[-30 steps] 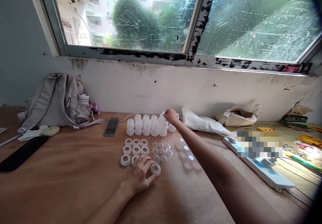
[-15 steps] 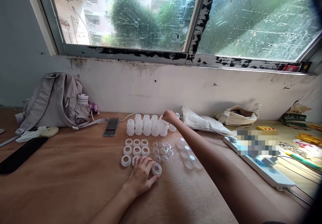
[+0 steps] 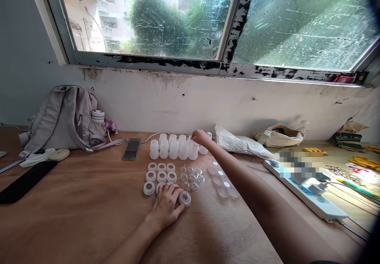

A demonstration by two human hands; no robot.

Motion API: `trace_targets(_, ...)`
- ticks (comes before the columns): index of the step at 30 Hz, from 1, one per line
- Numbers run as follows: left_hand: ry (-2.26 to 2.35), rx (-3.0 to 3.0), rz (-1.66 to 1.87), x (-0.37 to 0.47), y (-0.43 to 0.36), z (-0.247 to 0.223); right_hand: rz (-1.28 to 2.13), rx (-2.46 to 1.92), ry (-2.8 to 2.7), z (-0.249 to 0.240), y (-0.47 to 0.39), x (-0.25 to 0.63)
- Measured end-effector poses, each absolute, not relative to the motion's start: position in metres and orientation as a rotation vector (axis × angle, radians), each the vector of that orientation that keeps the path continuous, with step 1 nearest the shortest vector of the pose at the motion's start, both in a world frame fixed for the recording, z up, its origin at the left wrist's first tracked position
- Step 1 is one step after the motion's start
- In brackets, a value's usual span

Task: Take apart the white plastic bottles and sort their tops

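On the wooden table, my left hand (image 3: 166, 205) rests with thumb and forefinger around a round translucent cap (image 3: 185, 198). Its other fingers partly cover white plastic rings behind it. More white rings (image 3: 162, 176) lie in rows to the upper left. Thin clear rings (image 3: 192, 179) are grouped just beyond the cap. My right hand (image 3: 201, 137) reaches to the back, fingers closed, over the right end of a block of frosted white bottles (image 3: 173, 150); what its fingertips hold is hidden. Clear discs (image 3: 222, 192), some with small white dots, lie left of my right forearm.
A grey backpack (image 3: 63, 117) leans at the back left, with a black strip-like item (image 3: 28, 183) before it. A blurred dark slab (image 3: 131, 149) lies left of the bottles. To the right are a white padded packet (image 3: 242, 143), a cream bag (image 3: 280, 134) and a power strip (image 3: 308, 194) with cables.
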State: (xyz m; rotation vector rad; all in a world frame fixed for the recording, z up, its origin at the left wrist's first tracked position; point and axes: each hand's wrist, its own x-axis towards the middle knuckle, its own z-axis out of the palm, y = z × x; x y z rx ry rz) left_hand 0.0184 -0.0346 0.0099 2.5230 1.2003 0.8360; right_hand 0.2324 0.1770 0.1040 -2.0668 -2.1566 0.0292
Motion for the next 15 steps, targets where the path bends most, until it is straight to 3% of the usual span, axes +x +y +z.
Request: trace_targets(15, 1.208, 2.525, 0.827, 0.0178, -0.0346, 0.0104, 0.12, -2.108, -2.187, 0.1065, 0.1764, 0.2321)
